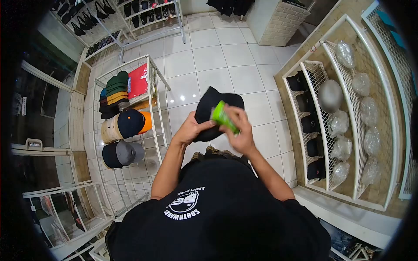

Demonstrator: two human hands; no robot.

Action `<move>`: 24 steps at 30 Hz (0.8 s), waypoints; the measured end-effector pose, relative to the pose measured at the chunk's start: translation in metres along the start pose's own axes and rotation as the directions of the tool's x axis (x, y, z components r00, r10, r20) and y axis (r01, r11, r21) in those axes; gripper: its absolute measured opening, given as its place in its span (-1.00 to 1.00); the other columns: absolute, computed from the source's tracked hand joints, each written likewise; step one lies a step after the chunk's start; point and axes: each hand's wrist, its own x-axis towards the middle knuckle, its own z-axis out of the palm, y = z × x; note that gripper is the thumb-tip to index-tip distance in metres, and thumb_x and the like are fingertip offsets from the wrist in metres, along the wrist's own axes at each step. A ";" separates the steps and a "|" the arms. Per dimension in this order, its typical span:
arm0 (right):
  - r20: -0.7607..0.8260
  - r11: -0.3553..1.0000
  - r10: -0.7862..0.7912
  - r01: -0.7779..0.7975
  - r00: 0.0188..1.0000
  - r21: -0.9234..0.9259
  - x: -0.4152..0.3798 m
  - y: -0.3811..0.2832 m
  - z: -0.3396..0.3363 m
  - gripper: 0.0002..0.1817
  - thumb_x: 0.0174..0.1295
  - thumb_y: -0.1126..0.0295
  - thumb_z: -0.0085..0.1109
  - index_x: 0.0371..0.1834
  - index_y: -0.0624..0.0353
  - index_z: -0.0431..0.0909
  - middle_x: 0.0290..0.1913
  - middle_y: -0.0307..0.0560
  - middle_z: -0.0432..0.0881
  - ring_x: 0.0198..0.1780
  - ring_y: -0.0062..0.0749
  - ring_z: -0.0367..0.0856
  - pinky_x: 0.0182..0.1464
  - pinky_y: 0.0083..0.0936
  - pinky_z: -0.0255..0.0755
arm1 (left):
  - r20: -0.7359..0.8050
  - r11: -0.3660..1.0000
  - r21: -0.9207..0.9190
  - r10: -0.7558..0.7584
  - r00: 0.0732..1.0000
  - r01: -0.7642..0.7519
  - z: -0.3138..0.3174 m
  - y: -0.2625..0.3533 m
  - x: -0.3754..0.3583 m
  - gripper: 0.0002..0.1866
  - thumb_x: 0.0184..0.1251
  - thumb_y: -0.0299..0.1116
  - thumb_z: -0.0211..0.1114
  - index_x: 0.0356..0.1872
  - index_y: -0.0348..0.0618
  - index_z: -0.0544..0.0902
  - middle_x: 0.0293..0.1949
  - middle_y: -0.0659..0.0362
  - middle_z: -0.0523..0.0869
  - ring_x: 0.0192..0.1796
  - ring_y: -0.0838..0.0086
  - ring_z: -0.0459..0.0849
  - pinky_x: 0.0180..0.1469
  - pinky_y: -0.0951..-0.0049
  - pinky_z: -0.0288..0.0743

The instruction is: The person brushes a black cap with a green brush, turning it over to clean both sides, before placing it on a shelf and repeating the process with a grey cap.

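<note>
A black cap is held up in front of my chest, its brim toward the top. My left hand grips the cap's left edge, thumb laid across the near side. In my right hand is a bright green block-shaped tool, smeared by motion, with the fingers wrapped round it. The green tool overlaps the right part of the cap. Its underside is hidden, so I cannot tell its exact kind.
On the left, a white wire rack carries stacked caps and a red packet. A white wall shelf at right holds caps and plastic-wrapped bundles. Shelves of footwear stand at the back on the tiled floor.
</note>
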 end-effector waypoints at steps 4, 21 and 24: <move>-0.144 0.977 0.209 -0.201 0.967 0.068 0.020 0.008 0.003 -0.33 0.28 0.51 0.38 0.49 0.15 0.44 0.18 0.10 0.56 0.15 -0.17 0.58 0.23 -0.40 0.45 | -0.008 1.000 0.021 -0.018 1.000 0.018 0.010 -0.003 -0.002 -0.66 0.32 -0.43 0.50 0.07 -0.28 0.69 -0.09 0.18 0.80 -0.13 0.55 0.76 0.00 0.45 0.66; -0.159 0.950 0.312 -0.305 0.937 0.067 0.011 0.006 -0.008 -0.28 0.25 0.55 0.37 0.53 0.14 0.40 0.18 0.11 0.55 0.23 -0.14 0.54 0.28 -0.37 0.42 | 0.039 0.999 -0.004 -0.048 0.998 0.048 0.012 -0.004 0.002 -0.64 0.31 -0.43 0.50 0.10 -0.26 0.67 -0.07 0.17 0.80 -0.11 0.52 0.78 -0.01 0.44 0.69; -0.114 0.988 0.151 -0.151 0.982 0.007 -0.007 -0.015 0.003 -0.30 0.25 0.55 0.37 0.51 0.17 0.42 0.20 0.14 0.55 0.25 -0.12 0.53 0.30 -0.35 0.39 | -0.056 0.994 -0.106 -0.013 0.998 0.007 0.010 0.002 0.005 -0.61 0.30 -0.41 0.52 0.11 -0.26 0.67 -0.07 0.18 0.80 -0.09 0.53 0.77 0.01 0.46 0.67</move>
